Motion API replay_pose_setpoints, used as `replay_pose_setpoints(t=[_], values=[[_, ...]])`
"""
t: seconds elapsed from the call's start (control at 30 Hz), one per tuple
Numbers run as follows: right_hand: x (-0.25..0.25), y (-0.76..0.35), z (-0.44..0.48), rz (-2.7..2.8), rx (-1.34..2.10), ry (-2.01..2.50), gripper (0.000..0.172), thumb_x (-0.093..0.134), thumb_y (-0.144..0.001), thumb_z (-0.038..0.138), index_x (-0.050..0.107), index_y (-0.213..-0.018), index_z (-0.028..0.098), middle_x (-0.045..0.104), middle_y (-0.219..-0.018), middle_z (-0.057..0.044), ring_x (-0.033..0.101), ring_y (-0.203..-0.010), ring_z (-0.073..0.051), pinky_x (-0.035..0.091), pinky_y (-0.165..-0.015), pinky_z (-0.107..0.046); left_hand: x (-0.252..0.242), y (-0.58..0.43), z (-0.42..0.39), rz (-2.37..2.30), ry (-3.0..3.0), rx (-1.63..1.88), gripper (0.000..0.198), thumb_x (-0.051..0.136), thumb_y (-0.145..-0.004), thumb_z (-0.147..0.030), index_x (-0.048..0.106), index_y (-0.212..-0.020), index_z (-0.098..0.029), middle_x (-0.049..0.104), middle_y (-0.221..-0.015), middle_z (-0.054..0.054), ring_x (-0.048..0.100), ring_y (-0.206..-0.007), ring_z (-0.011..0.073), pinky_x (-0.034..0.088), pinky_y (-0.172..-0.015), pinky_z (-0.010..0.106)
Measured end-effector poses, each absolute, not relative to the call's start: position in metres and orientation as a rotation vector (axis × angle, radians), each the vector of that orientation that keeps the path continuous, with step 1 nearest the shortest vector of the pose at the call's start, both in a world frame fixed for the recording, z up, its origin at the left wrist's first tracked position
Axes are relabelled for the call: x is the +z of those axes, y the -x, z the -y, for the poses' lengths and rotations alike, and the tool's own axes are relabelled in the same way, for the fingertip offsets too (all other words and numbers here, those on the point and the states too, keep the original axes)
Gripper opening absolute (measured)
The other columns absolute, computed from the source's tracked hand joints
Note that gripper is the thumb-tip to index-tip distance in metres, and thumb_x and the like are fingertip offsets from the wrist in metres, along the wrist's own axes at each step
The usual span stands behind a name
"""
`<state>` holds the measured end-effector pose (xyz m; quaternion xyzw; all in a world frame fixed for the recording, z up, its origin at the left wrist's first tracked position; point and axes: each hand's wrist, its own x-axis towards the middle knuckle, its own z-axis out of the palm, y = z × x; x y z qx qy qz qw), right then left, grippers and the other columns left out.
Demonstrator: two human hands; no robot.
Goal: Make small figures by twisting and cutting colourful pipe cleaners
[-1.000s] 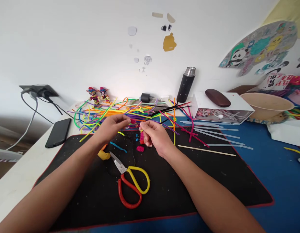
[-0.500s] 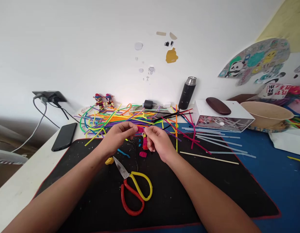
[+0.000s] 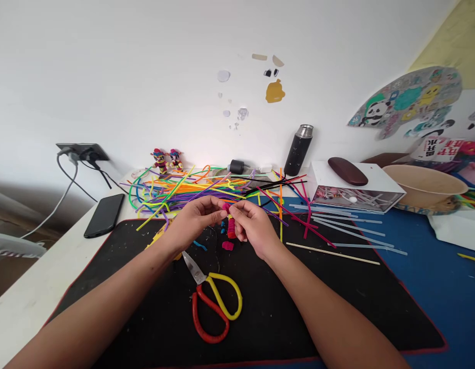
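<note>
Both hands meet above the black mat [image 3: 276, 307]. My left hand [image 3: 199, 220] pinches a magenta pipe cleaner [image 3: 225, 207] by thumb and fingertips. At its other side my right hand [image 3: 255, 223] is closed on the same magenta piece. Just below the fingertips shows a coiled pipe-cleaner piece [image 3: 231, 228], magenta and red with a bit of yellow on top; the right fingers partly cover it. A loose magenta coil [image 3: 228, 246] and small blue bits [image 3: 222, 230] lie under the hands. Scissors [image 3: 209, 302] with red and yellow handles rest nearer me, blades toward my left wrist.
Behind the hands spreads a pile of coloured pipe cleaners [image 3: 191, 189]. Two small figures [image 3: 166, 160] stand at the wall. A black phone [image 3: 104, 215] lies left. To the right are glue sticks [image 3: 353, 230], a wooden stick [image 3: 333, 253], a white box [image 3: 356, 189] and a black bottle [image 3: 299, 148].
The magenta strand between the fingertips now looks shorter and bunched up. My left hand has shifted slightly right, closer to my right hand. The view has tilted a little.
</note>
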<state>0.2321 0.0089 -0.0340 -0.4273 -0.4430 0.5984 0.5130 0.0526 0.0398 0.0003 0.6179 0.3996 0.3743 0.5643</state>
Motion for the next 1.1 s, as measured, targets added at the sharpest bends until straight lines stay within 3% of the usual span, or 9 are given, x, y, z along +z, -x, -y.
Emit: replay_pose_setpoints(t=[0.23,0.67,0.93,1.1], values=[[-0.033,-0.229,-0.007,1.132,1.430,1.014,0.042,0.074,-0.084,0.061,0.062,-0.089,0.021,0.051,-0.047,0.009,0.042,-0.035,-0.009,0.026,-0.037,-0.021,0.004,-0.054,-0.037,-0.982,-1.469,0.902,0.043,0.087,-0.076,-0.054,0.069,-0.090,-0.018,0.067,-0.081,0.000,0.059,-0.075,0.0158,0.048,-0.069,0.027],[-0.033,-0.230,-0.009,1.071,1.415,1.038,0.048,0.074,-0.083,0.067,0.061,-0.087,0.021,0.050,-0.044,0.009,0.042,-0.035,-0.009,0.025,-0.036,-0.022,0.005,-0.041,-0.046,-0.922,-1.527,0.879,0.031,0.078,-0.089,-0.046,0.064,-0.094,-0.019,0.071,-0.085,0.001,0.067,-0.073,0.0163,0.051,-0.071,0.030],[-0.033,-0.231,-0.008,1.059,1.399,1.024,0.046,0.075,-0.083,0.065,0.061,-0.089,0.021,0.051,-0.045,0.009,0.043,-0.035,-0.009,0.026,-0.037,-0.021,0.001,-0.044,-0.045,-0.943,-1.615,0.801,0.036,0.082,-0.084,-0.051,0.068,-0.095,-0.019,0.067,-0.084,0.000,0.058,-0.073,0.0141,0.047,-0.067,0.027],[-0.031,-0.231,-0.007,1.119,1.380,1.036,0.042,0.075,-0.083,0.061,0.062,-0.089,0.021,0.053,-0.048,0.008,0.043,-0.036,-0.009,0.027,-0.038,-0.022,0.006,-0.046,-0.042,-0.960,-1.655,0.783,0.040,0.081,-0.083,-0.056,0.072,-0.096,-0.019,0.072,-0.089,0.003,0.062,-0.080,0.0177,0.049,-0.073,0.029]])
